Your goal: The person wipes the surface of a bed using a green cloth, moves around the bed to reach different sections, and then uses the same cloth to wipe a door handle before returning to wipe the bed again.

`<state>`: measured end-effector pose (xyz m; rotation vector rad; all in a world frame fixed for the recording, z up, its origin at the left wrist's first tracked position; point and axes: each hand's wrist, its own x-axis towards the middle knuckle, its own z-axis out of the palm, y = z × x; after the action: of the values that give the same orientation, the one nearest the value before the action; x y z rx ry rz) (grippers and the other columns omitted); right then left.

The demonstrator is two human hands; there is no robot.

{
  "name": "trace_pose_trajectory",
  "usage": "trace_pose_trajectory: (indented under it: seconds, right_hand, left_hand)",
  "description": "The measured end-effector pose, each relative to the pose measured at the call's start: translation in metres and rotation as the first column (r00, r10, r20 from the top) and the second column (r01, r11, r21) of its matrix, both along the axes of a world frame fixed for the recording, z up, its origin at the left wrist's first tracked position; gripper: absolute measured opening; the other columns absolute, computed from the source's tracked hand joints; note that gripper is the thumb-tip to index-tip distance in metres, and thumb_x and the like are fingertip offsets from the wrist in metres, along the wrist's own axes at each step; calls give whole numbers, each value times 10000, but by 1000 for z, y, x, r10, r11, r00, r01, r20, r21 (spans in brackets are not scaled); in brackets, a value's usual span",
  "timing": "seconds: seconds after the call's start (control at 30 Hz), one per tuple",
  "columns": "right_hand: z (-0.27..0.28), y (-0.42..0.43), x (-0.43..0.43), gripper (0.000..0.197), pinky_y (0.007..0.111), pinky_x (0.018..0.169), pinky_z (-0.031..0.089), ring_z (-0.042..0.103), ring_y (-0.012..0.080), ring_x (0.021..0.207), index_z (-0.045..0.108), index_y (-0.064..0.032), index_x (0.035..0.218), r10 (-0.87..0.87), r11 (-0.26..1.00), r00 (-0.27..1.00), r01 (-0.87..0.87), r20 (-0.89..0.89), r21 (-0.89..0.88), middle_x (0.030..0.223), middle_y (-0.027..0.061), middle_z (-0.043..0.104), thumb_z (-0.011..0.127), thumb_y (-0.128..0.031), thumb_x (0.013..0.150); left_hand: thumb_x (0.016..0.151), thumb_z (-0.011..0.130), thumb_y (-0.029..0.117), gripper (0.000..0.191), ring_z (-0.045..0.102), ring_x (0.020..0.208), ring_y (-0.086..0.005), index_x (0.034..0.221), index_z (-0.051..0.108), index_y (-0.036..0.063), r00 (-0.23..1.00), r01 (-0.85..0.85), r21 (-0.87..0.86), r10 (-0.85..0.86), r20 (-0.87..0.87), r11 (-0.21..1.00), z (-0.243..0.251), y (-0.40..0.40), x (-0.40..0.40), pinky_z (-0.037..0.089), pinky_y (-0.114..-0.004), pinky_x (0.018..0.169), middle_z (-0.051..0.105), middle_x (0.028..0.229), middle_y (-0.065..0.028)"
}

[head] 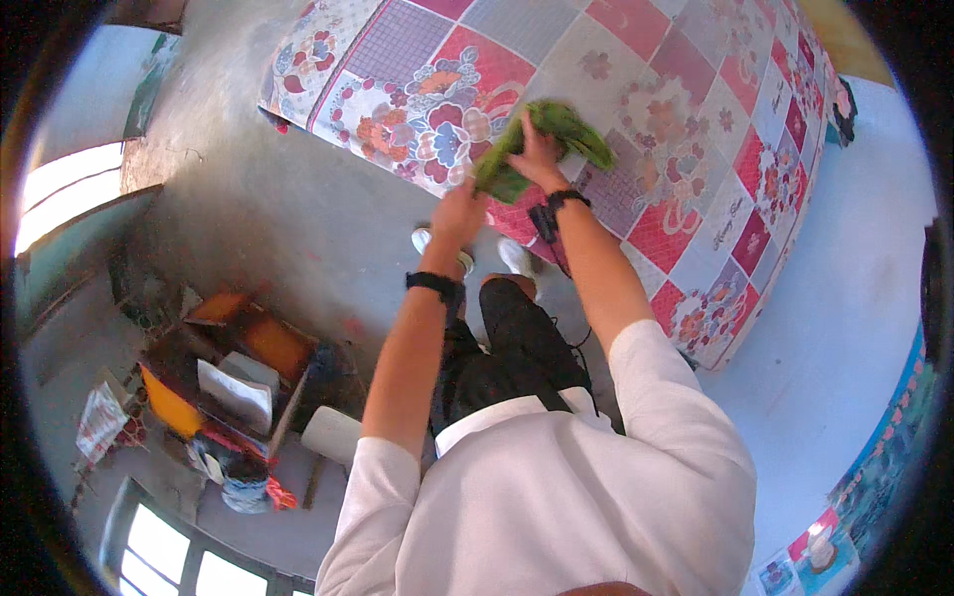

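A crumpled green cloth (pixel 570 130), blurred in places, is held over the near edge of a bed with a patchwork-patterned floral cover (pixel 663 112). My left hand (pixel 458 212) grips the cloth's lower left end, just beyond the bed's edge. Higher up and to the right, my right hand (pixel 538 155) has its thumb and fingers around the middle of the cloth, whose far end droops to the right. Black bands circle both wrists. The exact finger positions of my left hand are blurred.
An open wooden box or cabinet (pixel 261 350) with papers and bags stands at the lower left, beside a white cylindrical object (pixel 333 436). A pale wall (pixel 835 261) borders the bed on the right. Bare concrete floor (pixel 298 201) lies left of the bed.
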<state>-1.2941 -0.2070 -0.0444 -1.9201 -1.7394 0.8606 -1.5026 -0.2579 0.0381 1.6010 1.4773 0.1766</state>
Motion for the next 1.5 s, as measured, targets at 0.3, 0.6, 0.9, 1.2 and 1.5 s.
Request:
trace_pose_trajectory:
  seconds: [0.3,0.6,0.9,1.2,1.5]
  right_hand:
    - [23,43,-190,453,471,827,487,628,410,924,658,-88,1088,322,945,900,-326,-294,35,937,245,657,717,-422,787]
    - [53,-34,-123,524,462,871,460,574,396,1040,523,-11,1175,97,990,914,-128,-394,-54,1094,226,589,769,-230,767]
    - [44,-155,86,635,483,915,440,535,439,1063,450,-17,1313,-723,655,637,755,268,-30,1168,241,557,679,-19,721]
    - [-5,-108,56,947,527,992,375,426,472,1176,215,12,1467,-770,470,460,878,443,-95,1267,311,437,728,-253,717]
    - [20,-10,-29,835,488,967,423,469,460,1136,321,6,1381,-772,544,557,828,307,-134,1249,270,447,759,-163,691]
  left_hand:
    - [888,580,91,313,500,1052,-330,1177,534,-19,936,-352,430,320,146,831,10,6,-166,441,-395,876,506,1104,-195]
    - [961,520,160,310,551,1022,-211,1224,501,-3,909,-287,-141,316,271,948,-57,42,-119,434,-359,906,589,1117,-139]
    - [851,557,200,416,626,911,-412,1209,449,17,674,730,-72,-700,235,679,5,27,132,500,-504,772,621,1072,-260]
    - [884,537,326,375,597,934,-456,1111,525,28,661,750,-49,-745,93,659,-15,36,127,466,-552,811,620,987,-299]
    - [951,490,409,397,619,882,-452,1031,619,42,673,714,91,-716,186,695,-38,135,4,478,-518,759,653,876,-248]
